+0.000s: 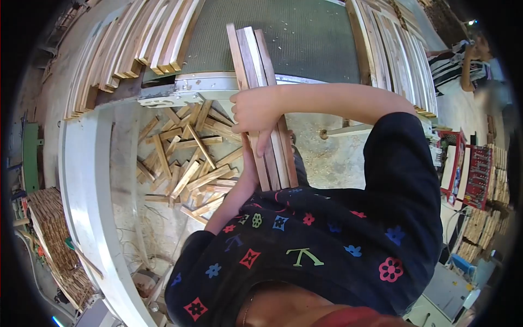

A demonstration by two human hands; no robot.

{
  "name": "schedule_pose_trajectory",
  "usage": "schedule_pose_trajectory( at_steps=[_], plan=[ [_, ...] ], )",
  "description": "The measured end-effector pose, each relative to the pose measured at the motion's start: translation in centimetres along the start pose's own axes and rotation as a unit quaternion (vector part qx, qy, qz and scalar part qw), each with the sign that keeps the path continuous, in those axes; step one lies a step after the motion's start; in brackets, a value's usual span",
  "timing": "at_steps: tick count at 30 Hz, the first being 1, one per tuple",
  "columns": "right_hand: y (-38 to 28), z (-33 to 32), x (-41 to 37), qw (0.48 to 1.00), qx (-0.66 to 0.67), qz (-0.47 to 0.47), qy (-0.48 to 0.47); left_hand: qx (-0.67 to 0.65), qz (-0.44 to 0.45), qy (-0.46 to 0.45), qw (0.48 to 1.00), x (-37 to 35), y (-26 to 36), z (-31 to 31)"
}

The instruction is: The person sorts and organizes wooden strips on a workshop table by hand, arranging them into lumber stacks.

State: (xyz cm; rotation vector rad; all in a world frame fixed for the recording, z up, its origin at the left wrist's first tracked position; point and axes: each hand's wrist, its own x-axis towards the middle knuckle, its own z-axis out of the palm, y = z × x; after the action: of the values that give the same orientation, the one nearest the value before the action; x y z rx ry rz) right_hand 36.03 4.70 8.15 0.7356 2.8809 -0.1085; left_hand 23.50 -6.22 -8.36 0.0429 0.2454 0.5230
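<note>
A bundle of several wooden strips (256, 60) is held in front of my body, slanting from the belt's edge down to my shirt. My right hand (255, 111) crosses over and wraps round the middle of the bundle, thumb pointing down along the wood. Against the bundle's lower left side rests my left hand (249, 166), its fingers mostly hidden behind the strips. The bundle's far end reaches over the green conveyor belt (316, 43) of a machine, and the metal edge (210, 82) passes behind it.
Rows of wooden strips lie at the belt's left (155, 38) and right (389, 60). Offcuts (190, 158) are heaped on the floor below. A white machine frame (87, 191) stands at left. Another person (460, 68) is at the far right, near a red rack (476, 174).
</note>
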Motion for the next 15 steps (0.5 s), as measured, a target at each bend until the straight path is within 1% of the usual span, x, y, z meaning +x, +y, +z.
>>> schedule_pose_trajectory(
  at_steps=[1, 2, 4, 5, 6, 7, 8, 9, 11, 12, 13, 14, 15],
  plan=[
    [-0.2, -0.2, -0.2, 0.995, -0.013, 0.057, 0.083, -0.052, -0.049, -0.057, 0.996, 0.2, 0.3, -0.8],
    [-0.4, -0.5, -0.6, 0.98, -0.027, 0.11, 0.161, -0.04, -0.039, -0.049, 0.997, 0.3, 0.5, -1.3],
    [-0.5, -1.2, -1.8, 0.932, -0.054, 0.199, 0.297, -0.032, -0.01, -0.039, 0.999, 0.3, -0.1, -0.6],
    [-0.5, -2.0, -2.6, 0.893, -0.012, 0.32, 0.316, 0.015, -0.004, -0.008, 1.0, 0.4, -0.6, -0.7],
    [-0.3, -2.7, -3.3, 0.836, 0.026, 0.435, 0.333, 0.065, 0.003, 0.023, 0.998, 0.7, -0.7, -0.7],
    [0.1, -2.5, -4.1, 0.796, 0.096, 0.503, 0.323, 0.118, 0.01, 0.055, 0.991, 1.1, -0.6, -0.7],
    [0.5, -1.8, -4.9, 0.744, 0.165, 0.568, 0.312, 0.172, 0.014, 0.088, 0.981, 1.4, -0.3, -0.7],
    [0.9, -0.4, -5.4, 0.737, 0.179, 0.586, 0.286, 0.158, 0.007, 0.086, 0.984, 1.6, -0.1, -0.8],
    [1.4, 3.3, -5.7, 0.712, 0.214, 0.626, 0.234, 0.121, 0.016, 0.074, 0.99, 2.6, 0.3, 1.0],
    [1.2, 4.3, -5.3, 0.717, 0.22, 0.613, 0.248, 0.102, 0.016, 0.072, 0.992, 2.8, 0.6, 1.9],
    [0.8, 5.1, -4.6, 0.721, 0.225, 0.601, 0.262, 0.107, -0.034, 0.114, 0.987, 2.5, 1.2, 2.3],
    [0.5, 5.6, -4.2, 0.725, 0.231, 0.588, 0.275, 0.096, -0.007, 0.099, 0.99, 2.7, 1.0, 2.5],
    [0.1, 5.8, -3.9, 0.723, 0.229, 0.574, 0.31, 0.086, -0.017, 0.095, 0.992, 2.7, 1.1, 2.4]
  ],
)
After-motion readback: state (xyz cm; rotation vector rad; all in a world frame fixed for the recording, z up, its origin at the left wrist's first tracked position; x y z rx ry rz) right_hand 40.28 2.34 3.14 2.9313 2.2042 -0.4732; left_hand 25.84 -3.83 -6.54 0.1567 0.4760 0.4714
